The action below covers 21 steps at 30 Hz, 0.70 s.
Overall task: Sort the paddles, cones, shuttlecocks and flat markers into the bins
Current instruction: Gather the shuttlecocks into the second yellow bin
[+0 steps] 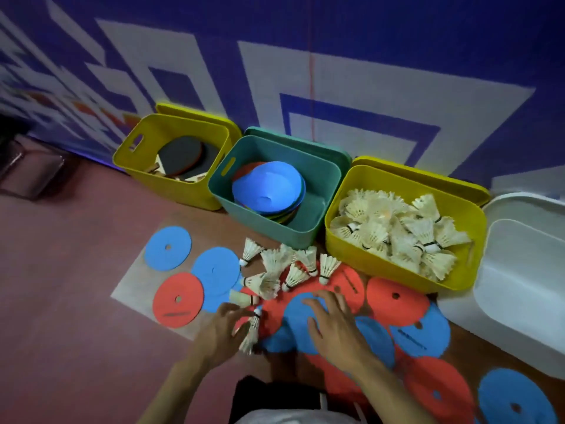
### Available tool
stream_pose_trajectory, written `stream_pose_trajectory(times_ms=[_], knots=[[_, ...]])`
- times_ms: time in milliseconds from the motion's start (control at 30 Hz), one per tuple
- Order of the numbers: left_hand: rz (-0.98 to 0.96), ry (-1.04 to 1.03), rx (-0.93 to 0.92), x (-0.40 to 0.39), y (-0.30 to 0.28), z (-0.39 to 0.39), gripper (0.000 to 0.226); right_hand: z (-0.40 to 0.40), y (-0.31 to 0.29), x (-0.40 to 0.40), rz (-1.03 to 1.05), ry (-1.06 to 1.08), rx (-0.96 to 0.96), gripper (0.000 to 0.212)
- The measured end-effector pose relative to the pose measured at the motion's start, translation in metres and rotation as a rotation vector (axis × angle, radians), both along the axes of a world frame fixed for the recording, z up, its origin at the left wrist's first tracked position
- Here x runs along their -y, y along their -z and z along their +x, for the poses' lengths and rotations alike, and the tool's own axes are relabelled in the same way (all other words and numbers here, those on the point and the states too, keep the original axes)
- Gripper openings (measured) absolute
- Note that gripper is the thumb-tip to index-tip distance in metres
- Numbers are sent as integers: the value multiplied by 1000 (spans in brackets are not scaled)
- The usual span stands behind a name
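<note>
Your left hand (224, 327) grasps a shuttlecock (251, 332), long axis near-to-far, cork pointing far; your right hand (333, 325) lies released on a blue marker (298, 319).

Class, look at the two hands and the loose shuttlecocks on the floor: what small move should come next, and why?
Probably lift the shuttlecock that the left hand grips into the yellow bin already full of shuttlecocks. The right hand only rests open on a blue flat marker, and more loose shuttlecocks still lie nearby.
</note>
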<state>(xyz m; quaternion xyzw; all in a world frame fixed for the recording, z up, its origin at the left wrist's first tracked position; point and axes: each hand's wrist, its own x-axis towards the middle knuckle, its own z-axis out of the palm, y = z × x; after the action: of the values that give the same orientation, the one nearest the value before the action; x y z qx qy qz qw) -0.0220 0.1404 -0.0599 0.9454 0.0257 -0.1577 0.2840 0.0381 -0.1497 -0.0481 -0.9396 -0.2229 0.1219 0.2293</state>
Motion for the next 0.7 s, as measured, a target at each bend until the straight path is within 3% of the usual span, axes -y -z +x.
stream_pose_trajectory(times_ms=[133, 167, 233, 400, 500, 700], knots=[[84, 89, 53, 7, 31, -17, 38, -2, 29, -31, -227, -71, -267, 47], [87, 68, -44, 7, 38, -15, 48, 1, 31, -38, -289, -101, -311, 47], [127, 59, -263, 6, 51, -13, 62, 9, 32, -53, -341, -137, -334, 46], [71, -30, -276, 5, 37, -5, 70, 12, 35, -97, -367, -216, -326, 38], [65, 6, -246, -17, 39, -8, 53, 7, 36, -121, -451, -387, -331, 11], [57, 143, -163, -44, 29, -12, 26, 10, 49, -147, -626, -668, -227, 28]])
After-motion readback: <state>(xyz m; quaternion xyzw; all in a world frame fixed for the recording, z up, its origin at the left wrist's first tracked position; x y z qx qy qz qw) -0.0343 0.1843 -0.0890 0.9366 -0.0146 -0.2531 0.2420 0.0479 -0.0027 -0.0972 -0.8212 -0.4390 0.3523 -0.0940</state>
